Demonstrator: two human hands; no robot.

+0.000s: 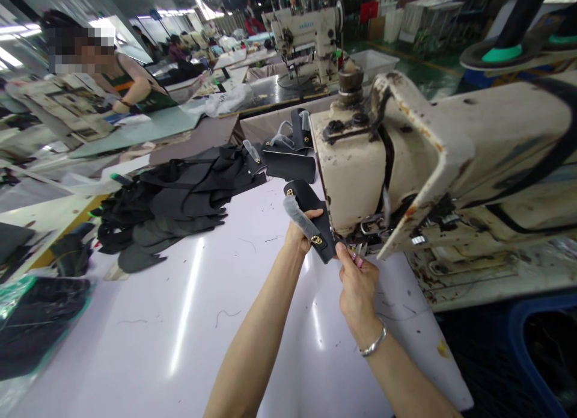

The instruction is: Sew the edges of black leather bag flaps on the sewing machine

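One black piece (325, 224) is being pinched by the left hand (297, 236) and right hand (359, 281), fingers closed. Even support is being called for.

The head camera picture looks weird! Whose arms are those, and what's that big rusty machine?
There's no robot here. A person wears the camera on their head, so you see their own two hands from above. The big machine is a sewing machine, with rusty patches. The left hand holds a black piece with gold-coloured metal bits and a strap in cloudy plastic. The right hand is at its lower corner; something small and pink shows by the fingers, but I can't tell what. On the pale table lie a heap of black pieces and some loose threads.
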